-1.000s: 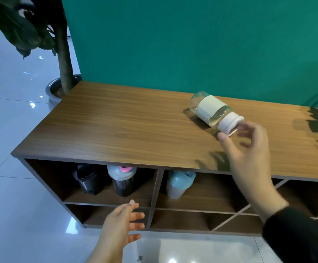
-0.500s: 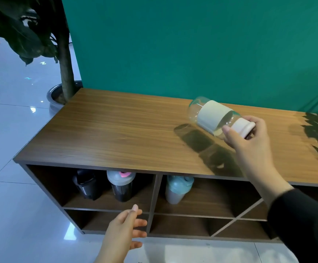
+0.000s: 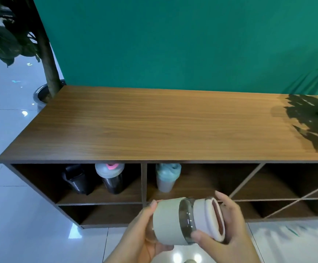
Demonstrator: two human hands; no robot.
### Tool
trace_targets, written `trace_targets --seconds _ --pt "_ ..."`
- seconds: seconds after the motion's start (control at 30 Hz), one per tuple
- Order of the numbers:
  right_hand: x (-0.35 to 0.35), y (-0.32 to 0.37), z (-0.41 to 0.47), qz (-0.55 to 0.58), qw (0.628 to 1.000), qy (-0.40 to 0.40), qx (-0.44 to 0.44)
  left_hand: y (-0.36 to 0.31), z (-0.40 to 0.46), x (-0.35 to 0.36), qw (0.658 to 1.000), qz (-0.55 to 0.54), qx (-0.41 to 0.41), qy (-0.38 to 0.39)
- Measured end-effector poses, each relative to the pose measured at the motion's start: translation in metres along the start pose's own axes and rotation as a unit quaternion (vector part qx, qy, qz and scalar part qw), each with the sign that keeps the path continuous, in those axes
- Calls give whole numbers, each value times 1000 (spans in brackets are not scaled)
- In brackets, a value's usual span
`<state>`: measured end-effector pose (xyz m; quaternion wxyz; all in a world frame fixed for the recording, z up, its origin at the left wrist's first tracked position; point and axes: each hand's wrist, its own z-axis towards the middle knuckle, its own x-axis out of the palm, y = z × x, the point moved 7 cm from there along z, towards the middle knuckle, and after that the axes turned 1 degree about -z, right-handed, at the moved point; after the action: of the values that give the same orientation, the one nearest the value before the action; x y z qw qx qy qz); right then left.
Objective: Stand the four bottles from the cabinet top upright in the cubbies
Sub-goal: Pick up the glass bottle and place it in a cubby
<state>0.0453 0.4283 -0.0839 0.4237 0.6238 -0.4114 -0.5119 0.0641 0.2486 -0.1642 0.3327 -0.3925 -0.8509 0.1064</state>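
Stowed upright: 3 bottles — black bottle [image 3: 78, 179] and pink-capped shaker [image 3: 111, 177] in upper-left cubby [image 3: 40, 179]; teal-lidded bottle [image 3: 166, 176] next cubby. Remaining: 1, glass bottle [image 3: 184, 221], sideways, clasped by left hand [image 3: 145, 238] and right hand [image 3: 228, 234]. Cabinet top [image 3: 164, 126] apparently bare.

Both hands [image 3: 188, 232] hang low before the cabinet. Just beyond them, the middle upper cubby [image 3: 211, 179] is open right of the teal-lidded bottle [image 3: 166, 177]. The left cubby [image 3: 40, 179] is crowded by a black bottle [image 3: 78, 180] and a pink-capped shaker [image 3: 111, 178].
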Motion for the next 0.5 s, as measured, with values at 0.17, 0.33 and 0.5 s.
trace_targets --seconds 0.17,0.33,0.5 --pt "-5 -47 22 80 979 -121 146 12 13 13 1000 -16 -4 -19" --pt "-19 -66 48 92 973 -130 168 14 29 24 998 41 -5 -37" --pt "-35 -66 90 -72 990 -112 54 12 36 9 974 204 -12 -98"
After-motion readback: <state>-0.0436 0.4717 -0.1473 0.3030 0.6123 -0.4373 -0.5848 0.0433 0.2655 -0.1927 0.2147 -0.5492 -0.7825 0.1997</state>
